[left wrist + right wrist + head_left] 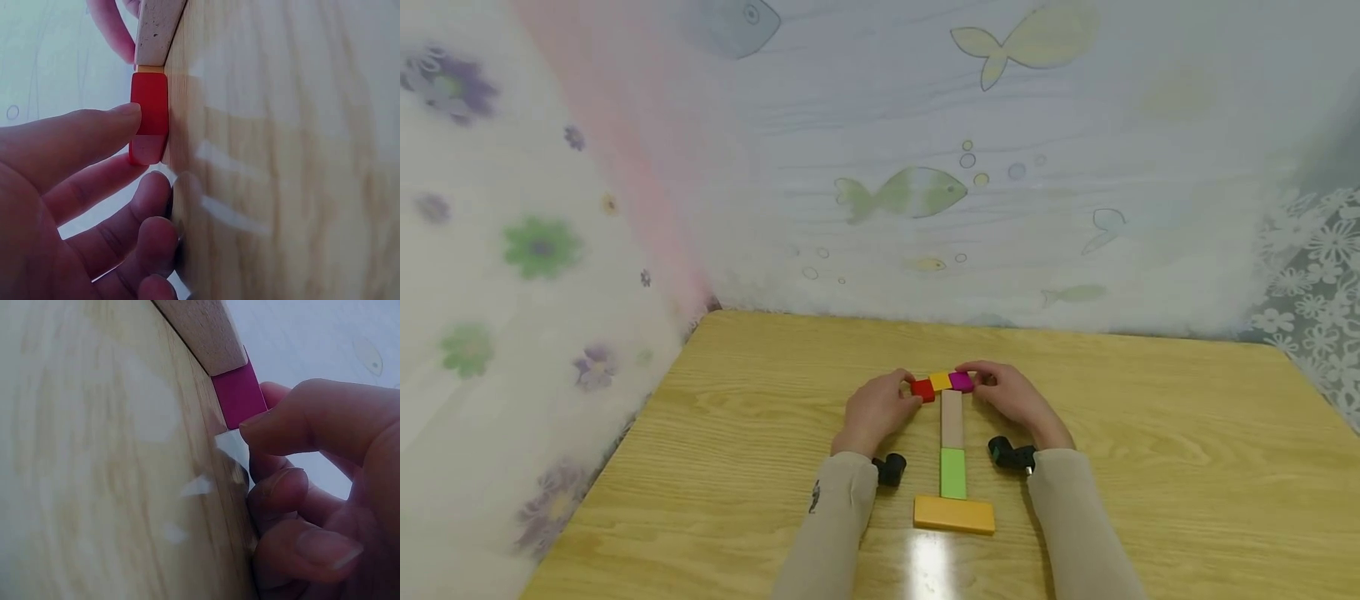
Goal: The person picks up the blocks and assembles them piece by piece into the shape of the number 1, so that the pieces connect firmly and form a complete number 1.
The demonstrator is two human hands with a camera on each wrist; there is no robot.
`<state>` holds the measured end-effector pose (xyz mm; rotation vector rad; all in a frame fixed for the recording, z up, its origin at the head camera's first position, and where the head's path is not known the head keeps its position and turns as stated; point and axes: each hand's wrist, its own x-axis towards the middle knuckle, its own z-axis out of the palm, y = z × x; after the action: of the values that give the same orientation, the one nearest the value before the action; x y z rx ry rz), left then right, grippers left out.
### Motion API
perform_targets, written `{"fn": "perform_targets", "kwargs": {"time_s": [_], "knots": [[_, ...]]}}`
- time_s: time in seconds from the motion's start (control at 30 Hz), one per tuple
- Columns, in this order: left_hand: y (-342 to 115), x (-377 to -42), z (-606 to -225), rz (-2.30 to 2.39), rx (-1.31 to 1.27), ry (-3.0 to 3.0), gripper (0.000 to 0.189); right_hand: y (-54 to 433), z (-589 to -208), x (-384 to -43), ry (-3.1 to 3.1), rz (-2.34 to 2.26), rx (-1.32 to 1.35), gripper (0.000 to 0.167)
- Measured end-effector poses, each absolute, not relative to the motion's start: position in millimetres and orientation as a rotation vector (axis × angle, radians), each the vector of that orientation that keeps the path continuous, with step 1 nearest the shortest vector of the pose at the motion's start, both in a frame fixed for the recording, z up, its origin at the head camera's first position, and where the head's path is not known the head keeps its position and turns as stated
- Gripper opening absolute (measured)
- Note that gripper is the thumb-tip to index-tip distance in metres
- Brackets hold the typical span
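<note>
My left hand (877,408) pinches a red block (150,103) between thumb and forefinger at the left end of a short row. In the middle of that row lies a yellow block (940,381). A magenta block (240,397) forms the right end, and my right hand (1009,393) holds it with thumb and forefinger, the other fingers curled beneath. Below the row, a plain wooden block (952,421) runs toward me. A green block (953,473) continues that line, and an orange block (953,515) lies crosswise at its near end.
The blocks lie flat on a wood-grain table (737,433). Behind it hangs a pale curtain (880,275) printed with fish, and at the left a flowered one (497,308). Black wrist-worn devices (891,470) sit beside both sleeves (1078,508).
</note>
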<state>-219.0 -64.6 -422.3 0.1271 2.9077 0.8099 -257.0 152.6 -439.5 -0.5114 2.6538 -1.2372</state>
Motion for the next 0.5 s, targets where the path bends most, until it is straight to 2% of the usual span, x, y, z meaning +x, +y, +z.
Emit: {"fn": "perform_targets", "kwargs": {"time_s": [0.5], "knots": [[-61.9, -220.7, -422.3, 0.807, 0.113, 2.882, 0.036, 155.9, -440.2, -257.7, 2.663, -1.219, -0.51, 0.036]]}}
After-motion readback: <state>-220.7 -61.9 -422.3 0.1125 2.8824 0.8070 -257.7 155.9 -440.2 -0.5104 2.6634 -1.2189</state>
